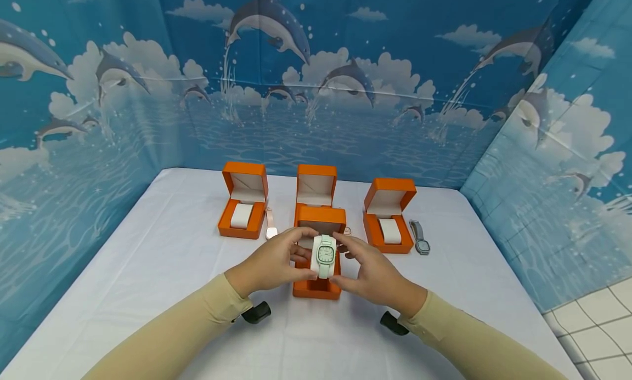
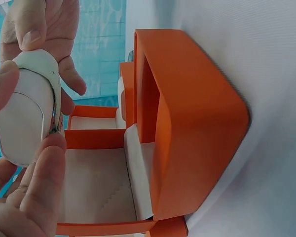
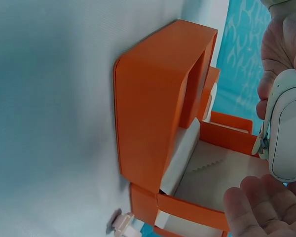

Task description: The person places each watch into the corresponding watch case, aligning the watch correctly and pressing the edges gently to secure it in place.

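A mint-green wristwatch [image 1: 326, 254] with a squarish dial is wrapped round a white watch cushion [image 2: 20, 118]. My left hand [image 1: 276, 259] grips the cushion from the left, thumb at its lower edge and fingers at the upper one. From the other side my right hand [image 1: 372, 270] holds it between thumb and fingertips. The cushion is above an orange watch box [image 1: 316, 291], whose lid stands raised behind. In the right wrist view the strap's buckle [image 3: 263, 140] shows along the cushion's side.
Three more opened orange boxes stand behind: a left one [image 1: 242, 226] and a right one [image 1: 390, 243] with white cushions, and a middle one [image 1: 316, 171] partly hidden. A pink-strapped watch [image 1: 270, 226] and a grey watch [image 1: 419, 237] lie on the white tablecloth [image 1: 197, 243].
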A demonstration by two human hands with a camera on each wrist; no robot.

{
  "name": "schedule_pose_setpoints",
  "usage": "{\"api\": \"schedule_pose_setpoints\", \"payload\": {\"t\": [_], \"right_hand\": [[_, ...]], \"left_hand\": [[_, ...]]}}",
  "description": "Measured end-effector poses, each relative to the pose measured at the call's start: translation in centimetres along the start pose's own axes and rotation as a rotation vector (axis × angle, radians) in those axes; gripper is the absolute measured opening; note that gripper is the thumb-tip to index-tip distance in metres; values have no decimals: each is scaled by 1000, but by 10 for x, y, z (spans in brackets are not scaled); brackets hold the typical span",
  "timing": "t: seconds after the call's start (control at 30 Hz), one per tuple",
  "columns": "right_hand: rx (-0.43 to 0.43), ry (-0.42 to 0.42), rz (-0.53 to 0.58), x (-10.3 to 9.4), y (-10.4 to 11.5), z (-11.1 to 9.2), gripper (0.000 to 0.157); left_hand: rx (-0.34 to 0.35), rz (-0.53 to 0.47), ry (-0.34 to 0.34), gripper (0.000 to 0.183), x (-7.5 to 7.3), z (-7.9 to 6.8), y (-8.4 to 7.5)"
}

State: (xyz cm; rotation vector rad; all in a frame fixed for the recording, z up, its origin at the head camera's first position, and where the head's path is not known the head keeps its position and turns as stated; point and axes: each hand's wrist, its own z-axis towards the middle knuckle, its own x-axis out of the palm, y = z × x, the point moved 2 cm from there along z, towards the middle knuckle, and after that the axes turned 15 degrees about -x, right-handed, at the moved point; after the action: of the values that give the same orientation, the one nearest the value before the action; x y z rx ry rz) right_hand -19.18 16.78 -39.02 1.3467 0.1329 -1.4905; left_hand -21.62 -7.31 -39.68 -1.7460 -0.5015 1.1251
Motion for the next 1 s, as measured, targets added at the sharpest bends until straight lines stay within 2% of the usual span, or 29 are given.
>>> {"api": "schedule_pose_setpoints", "payload": {"t": [0.73, 1.0], "right_hand": [[21, -41, 10, 12, -3, 2, 88], [38, -15, 3, 11, -3, 3, 89]], "left_hand": [[-31, 25, -37, 73, 5, 2, 5], [-32, 23, -32, 72, 5, 1, 5]]}}
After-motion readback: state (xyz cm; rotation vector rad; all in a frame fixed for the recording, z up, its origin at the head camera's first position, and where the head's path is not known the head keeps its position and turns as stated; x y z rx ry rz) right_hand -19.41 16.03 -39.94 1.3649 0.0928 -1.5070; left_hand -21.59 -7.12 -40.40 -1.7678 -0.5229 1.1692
